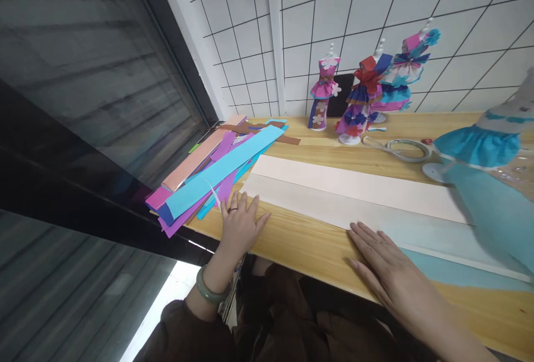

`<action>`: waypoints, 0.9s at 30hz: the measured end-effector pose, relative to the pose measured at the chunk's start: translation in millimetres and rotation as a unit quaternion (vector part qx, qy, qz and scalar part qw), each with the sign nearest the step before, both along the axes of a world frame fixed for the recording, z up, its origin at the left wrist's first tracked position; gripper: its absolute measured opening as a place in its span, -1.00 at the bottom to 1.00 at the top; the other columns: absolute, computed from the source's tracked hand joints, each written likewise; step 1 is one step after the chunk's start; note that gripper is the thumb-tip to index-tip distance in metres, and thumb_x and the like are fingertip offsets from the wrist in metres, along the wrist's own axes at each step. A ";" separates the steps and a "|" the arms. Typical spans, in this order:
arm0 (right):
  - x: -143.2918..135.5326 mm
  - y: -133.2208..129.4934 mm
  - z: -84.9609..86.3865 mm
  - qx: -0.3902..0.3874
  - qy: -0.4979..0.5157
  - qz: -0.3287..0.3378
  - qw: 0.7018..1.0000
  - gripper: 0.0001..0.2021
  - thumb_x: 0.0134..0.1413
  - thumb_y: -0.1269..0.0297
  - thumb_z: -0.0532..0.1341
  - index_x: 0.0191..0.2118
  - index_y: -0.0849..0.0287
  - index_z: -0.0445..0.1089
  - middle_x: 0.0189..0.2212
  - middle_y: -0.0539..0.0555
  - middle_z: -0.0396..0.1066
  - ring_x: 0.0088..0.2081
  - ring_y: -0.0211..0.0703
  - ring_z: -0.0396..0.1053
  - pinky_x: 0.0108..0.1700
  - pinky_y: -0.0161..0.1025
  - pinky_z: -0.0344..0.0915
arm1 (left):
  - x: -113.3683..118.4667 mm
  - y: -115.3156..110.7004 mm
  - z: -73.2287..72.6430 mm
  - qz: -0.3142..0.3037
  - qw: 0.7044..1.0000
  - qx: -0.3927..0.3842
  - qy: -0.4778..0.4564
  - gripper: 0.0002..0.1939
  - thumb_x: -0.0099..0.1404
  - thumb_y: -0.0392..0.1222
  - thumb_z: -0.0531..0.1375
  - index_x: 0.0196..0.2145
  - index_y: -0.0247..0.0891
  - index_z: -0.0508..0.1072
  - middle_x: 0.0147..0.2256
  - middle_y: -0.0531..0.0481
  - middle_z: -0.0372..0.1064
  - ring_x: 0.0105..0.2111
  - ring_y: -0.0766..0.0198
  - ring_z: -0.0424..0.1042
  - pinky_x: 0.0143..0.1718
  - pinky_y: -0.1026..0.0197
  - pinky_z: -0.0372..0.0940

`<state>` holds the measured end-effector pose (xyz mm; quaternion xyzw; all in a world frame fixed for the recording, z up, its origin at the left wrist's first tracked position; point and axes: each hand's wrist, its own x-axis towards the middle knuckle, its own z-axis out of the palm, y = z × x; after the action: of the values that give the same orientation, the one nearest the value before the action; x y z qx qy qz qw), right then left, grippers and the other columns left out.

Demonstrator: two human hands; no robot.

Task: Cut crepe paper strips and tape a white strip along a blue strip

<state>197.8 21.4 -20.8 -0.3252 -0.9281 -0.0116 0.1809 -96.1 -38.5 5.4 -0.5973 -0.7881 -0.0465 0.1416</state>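
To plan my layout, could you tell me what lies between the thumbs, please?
The head view shows bare wooden tabletop between left thumb and right thumb.

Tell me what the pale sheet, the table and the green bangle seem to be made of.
Sheet: probably paper, matte; it lies flat with a straight line, perhaps a crease, along it.
Table: wood or wood-look laminate, smooth; yellowish grain shows.
Bangle: perhaps stone or glass, polished; it looks cloudy green with a soft sheen.
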 end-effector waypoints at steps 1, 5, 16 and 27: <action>0.1 0.3 -0.3 -0.001 0.000 0.001 1.000 -0.47 0.09 0.08 0.00 0.15 0.24 0.08 0.13 0.14 0.08 0.14 -0.04 0.02 0.14 0.02 0.04 | 0.1 -0.1 0.0 0.002 1.000 0.001 0.002 -0.46 0.22 0.16 -0.11 0.06 -0.13 0.22 0.08 -0.17 0.11 0.13 -0.05 -0.04 0.06 -0.23 -0.17; -0.1 0.7 0.0 -0.011 0.009 0.002 1.000 -0.47 0.09 0.08 0.00 0.14 0.22 0.08 0.12 0.15 0.10 0.14 -0.02 0.03 0.13 0.04 0.05 | 1.1 -0.3 0.1 0.009 1.000 -0.001 0.006 -0.46 0.22 0.17 -0.12 0.06 -0.12 0.22 0.08 -0.18 0.12 0.12 -0.06 -0.02 0.05 -0.23 -0.18; -1.4 -1.7 4.4 -0.012 0.001 -0.010 1.000 -0.48 0.10 0.10 0.00 0.14 0.27 0.09 0.12 0.16 0.10 0.14 -0.05 0.02 0.14 0.01 0.03 | -2.0 0.6 1.3 0.019 0.999 -0.029 0.001 -0.42 0.20 0.20 -0.14 0.08 -0.10 0.18 0.10 -0.18 0.07 0.11 -0.08 -0.02 0.04 -0.20 -0.15; -2.9 -3.9 10.6 -0.021 -0.012 -0.022 0.999 -0.51 0.13 0.14 -0.02 0.13 0.29 0.11 0.11 0.16 0.11 0.15 -0.09 -0.01 0.16 -0.04 0.02 | -3.9 9.8 11.1 0.039 0.998 -0.055 0.000 -0.32 0.19 0.24 -0.16 0.14 -0.21 0.07 0.00 -0.23 0.18 0.00 -0.05 0.12 -0.05 -0.10 -0.02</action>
<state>194.9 17.5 -10.1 -0.3492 -0.9229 -0.0001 0.1623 -100.0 -28.6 16.5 -0.5728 -0.8122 0.0030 0.1102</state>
